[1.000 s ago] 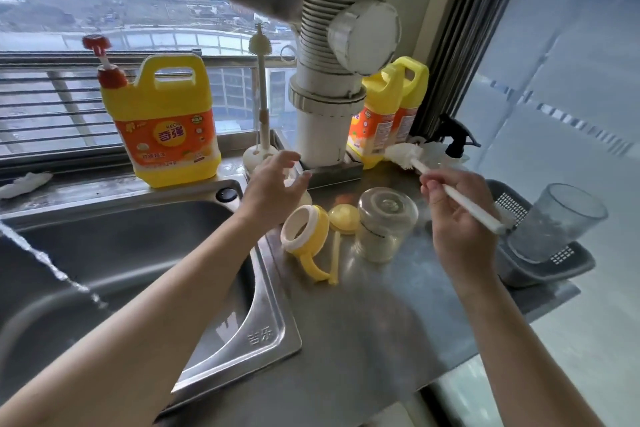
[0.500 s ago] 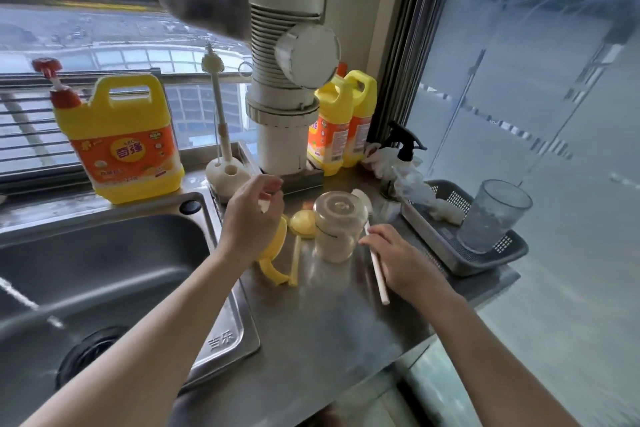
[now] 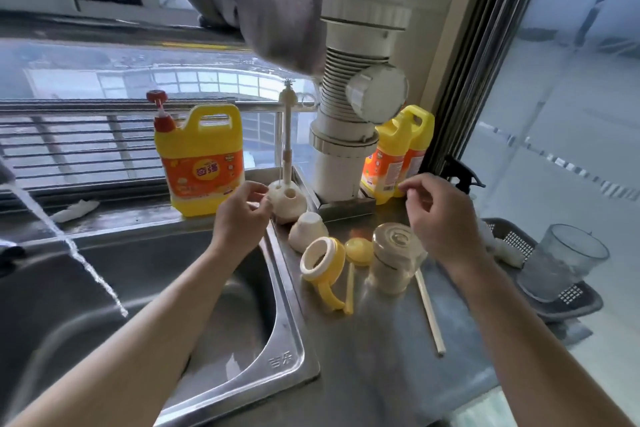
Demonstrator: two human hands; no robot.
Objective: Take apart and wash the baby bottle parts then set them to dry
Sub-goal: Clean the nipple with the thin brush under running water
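1. The clear bottle [image 3: 394, 255] stands upside down on the metal counter [image 3: 381, 378], right of the sink.
2. Just left of it lies a small round yellow lid [image 3: 358, 251]. A thin yellow straw [image 3: 349, 288] lies below that lid.
3. Left of the straw lies the yellow ring with handles [image 3: 322, 265], tipped on its side so its white rim faces the sink.
4. A white cup-shaped cap [image 3: 308, 230] sits behind the ring, mouth down and leaning a bit.
5. A long white brush stick [image 3: 429, 317] lies flat on the counter, starting beside the bottle and running toward the near edge.
6. The right hand [image 3: 441, 215] hovers over the bottle, fingers curled, thumb and first finger close together. I cannot tell if it holds anything.
7. The left hand [image 3: 242, 218] is over the sink's edge. Its curled fingertips are right by the white brush stand [image 3: 287, 199]. I cannot tell if it pinches something.
8. A thin brush [image 3: 286, 135] stands up in that stand.
9. A big yellow soap jug [image 3: 199, 163] sits on the ledge to the left. Two yellow bottles [image 3: 398, 156] stand by the fat white pipe [image 3: 356, 114].
10. Water [image 3: 69, 243] streams into the sink [image 3: 263, 371].
11. On the right, a grey basket [image 3: 575, 305] holds a clear cup [image 3: 561, 260].
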